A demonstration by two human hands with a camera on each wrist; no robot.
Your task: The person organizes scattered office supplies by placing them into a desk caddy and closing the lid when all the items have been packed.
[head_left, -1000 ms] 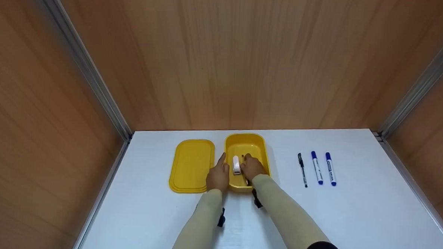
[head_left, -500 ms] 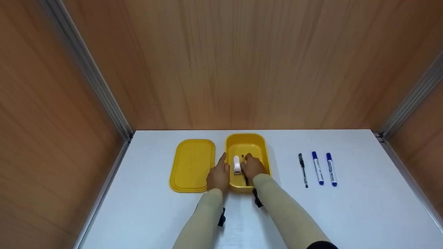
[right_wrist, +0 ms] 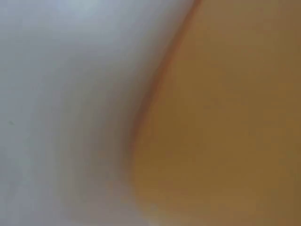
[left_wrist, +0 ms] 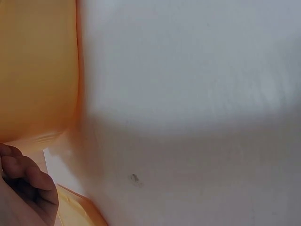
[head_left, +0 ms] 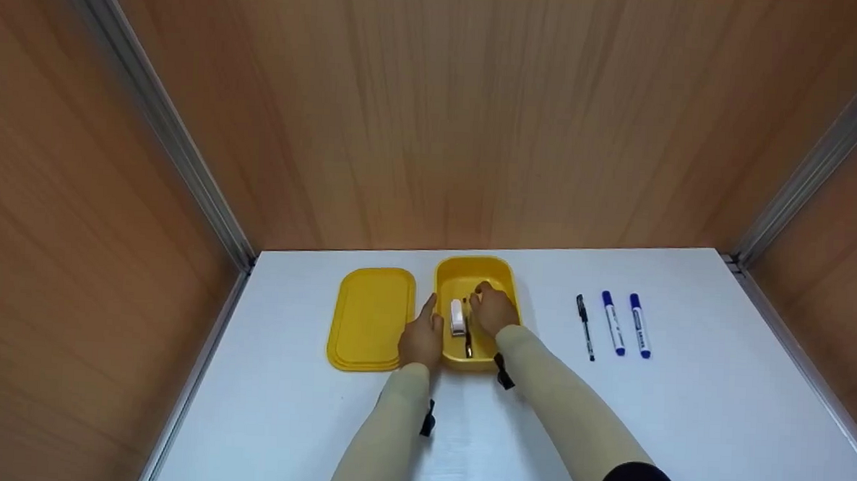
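Resting against the left wall of the yellow box point(head_left: 503, 273), the left hand point(head_left: 421, 339) lies with fingers straight. The right hand point(head_left: 494, 310) hovers inside, loosely curled; whether it grips anything I cannot tell. A white stapler point(head_left: 457, 317) and dark pen point(head_left: 467, 338) lie in the box.

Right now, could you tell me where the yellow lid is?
In the head view, the lid lies flat on the table, just left of the box, beside the left hand.
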